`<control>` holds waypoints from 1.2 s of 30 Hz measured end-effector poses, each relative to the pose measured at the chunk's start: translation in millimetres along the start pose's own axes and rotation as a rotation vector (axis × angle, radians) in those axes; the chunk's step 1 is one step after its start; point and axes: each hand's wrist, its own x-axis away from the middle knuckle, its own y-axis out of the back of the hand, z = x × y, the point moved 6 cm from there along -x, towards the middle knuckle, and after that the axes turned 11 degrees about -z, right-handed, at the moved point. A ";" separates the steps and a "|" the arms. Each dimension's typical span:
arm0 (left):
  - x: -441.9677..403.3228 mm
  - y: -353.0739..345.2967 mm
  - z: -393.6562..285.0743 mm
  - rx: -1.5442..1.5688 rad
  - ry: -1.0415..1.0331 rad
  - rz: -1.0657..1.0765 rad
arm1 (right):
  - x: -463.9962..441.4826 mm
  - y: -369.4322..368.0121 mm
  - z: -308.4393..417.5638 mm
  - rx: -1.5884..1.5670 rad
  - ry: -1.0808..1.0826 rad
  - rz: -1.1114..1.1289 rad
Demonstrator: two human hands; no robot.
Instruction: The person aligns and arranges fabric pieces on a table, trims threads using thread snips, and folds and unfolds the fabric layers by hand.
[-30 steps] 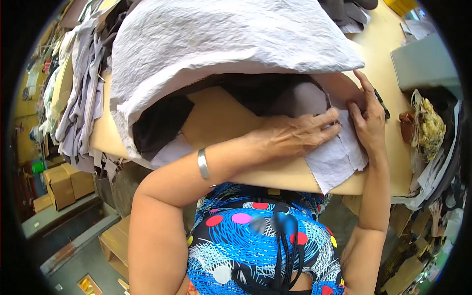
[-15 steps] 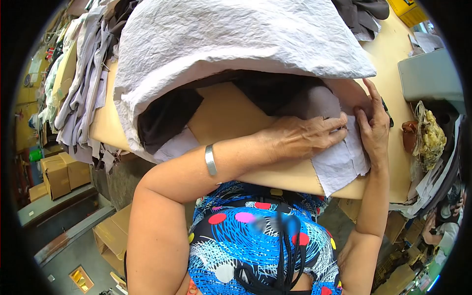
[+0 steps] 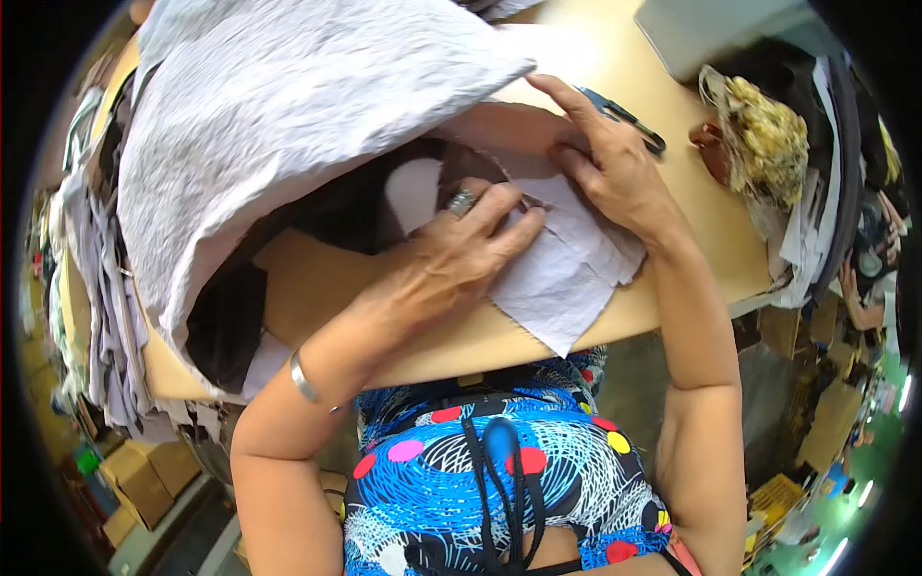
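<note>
A large wrinkled pale grey cloth piece (image 3: 288, 106) with a dark underside lies arched over the table. Beneath its raised edge, my left hand (image 3: 461, 245), a ring on one finger, has its fingertips pinched at the edge of a smaller pale grey cloth (image 3: 567, 269). That smaller cloth lies partly over the table's near edge. On the right, my right hand (image 3: 615, 178) has its index finger at the large piece's corner and its thumb on the pinkish-grey cloth below. Its other fingers are mostly hidden. Dark cloth (image 3: 336, 206) shows inside the fold.
A slim dark tool (image 3: 624, 120) lies beyond my right hand. Farther right are a yellowish clump in plastic (image 3: 764, 139) and a grey box-like object (image 3: 715, 34). Grey cloth strips (image 3: 106, 326) hang off the table's left side. Cardboard boxes (image 3: 144, 475) stand below.
The view has swung, so the table's contents sit further left. My left hand has shifted from on top of the small cloth to its edge inside the fold; my right hand keeps its place.
</note>
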 end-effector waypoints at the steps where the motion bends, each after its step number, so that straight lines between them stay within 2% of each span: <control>1: -0.3 -0.6 -0.2 0.006 -0.001 0.002 | 0.7 0.8 1.2 0.019 -0.025 0.016; 3: -0.5 0.4 0.2 0.006 0.009 0.005 | -1.1 1.7 5.1 0.043 -0.065 0.057; 7: -2.8 1.8 -0.5 -0.003 0.014 0.014 | 0.2 -1.5 3.3 0.052 0.035 0.025; 10: -1.9 -0.4 0.9 0.006 0.034 0.043 | -0.5 -2.1 1.1 0.043 0.023 0.027; 13: -3.4 -1.6 -0.9 -0.048 0.021 0.084 | -0.1 -1.6 1.1 0.064 0.128 -0.052; 16: -2.8 -3.9 -0.3 -0.074 -0.018 0.085 | -1.6 1.1 0.6 -0.052 0.019 -0.024; 22: -7.3 -2.0 -7.1 -0.141 -0.060 0.174 | -0.9 -0.2 -1.1 -0.004 0.051 -0.026; 31: -0.9 -2.3 -1.3 -0.006 0.072 0.059 | -0.5 0.5 -2.6 -0.019 -0.029 0.028; 34: -0.7 -2.5 -1.9 0.014 0.100 0.040 | -0.9 1.4 -0.5 -0.015 0.081 -0.042; 36: -1.6 -2.4 -2.6 -0.025 0.081 0.055 | -0.5 1.2 -2.5 -0.009 0.070 -0.045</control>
